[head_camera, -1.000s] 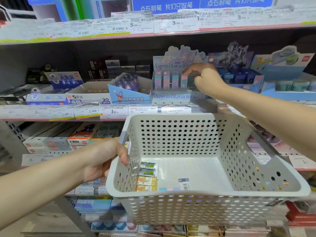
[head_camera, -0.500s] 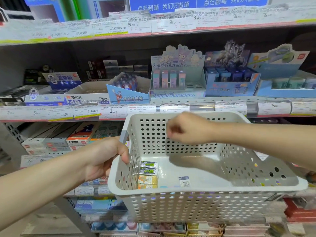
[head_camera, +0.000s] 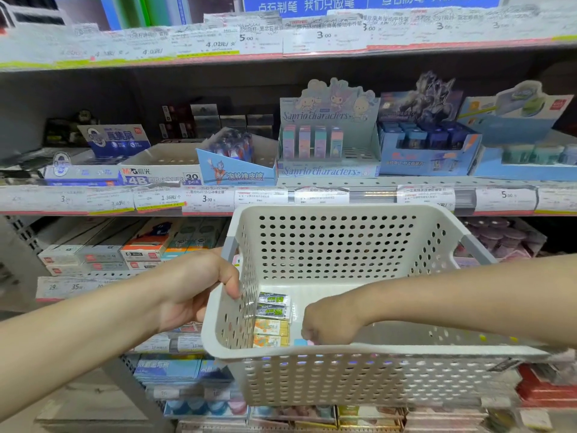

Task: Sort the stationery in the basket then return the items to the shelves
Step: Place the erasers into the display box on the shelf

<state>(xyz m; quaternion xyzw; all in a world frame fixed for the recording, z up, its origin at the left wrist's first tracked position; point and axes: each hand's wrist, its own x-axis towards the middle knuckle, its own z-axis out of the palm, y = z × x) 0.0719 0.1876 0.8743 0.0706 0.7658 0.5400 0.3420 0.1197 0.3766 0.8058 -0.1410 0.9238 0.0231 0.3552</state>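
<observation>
My left hand [head_camera: 199, 289] grips the left rim of a white perforated basket [head_camera: 343, 245] held in front of the shelves. Against the basket's left wall lie two green-labelled erasers [head_camera: 273, 304] and two orange-and-yellow erasers [head_camera: 270, 334]. My right hand [head_camera: 331, 323] is down inside the basket at its near wall, fingers curled over a pastel blue-and-pink eraser [head_camera: 303, 342]; the fingertips are hidden, so the grip is unclear. On the shelf above stands the Sanrio characters display box [head_camera: 327, 170] holding several pastel erasers [head_camera: 312, 142].
The shelf above the basket carries a 4B eraser box [head_camera: 159, 176], a blue cartoon eraser box [head_camera: 237, 173] and blue display boxes [head_camera: 427, 151] to the right. Price-tag rails [head_camera: 218, 198] run along each shelf edge. Lower shelves hold more stationery boxes [head_camera: 140, 251].
My right hand has come away from the Sanrio display box on the shelf and gone down into the basket to the pastel eraser. My left hand keeps its hold on the rim.
</observation>
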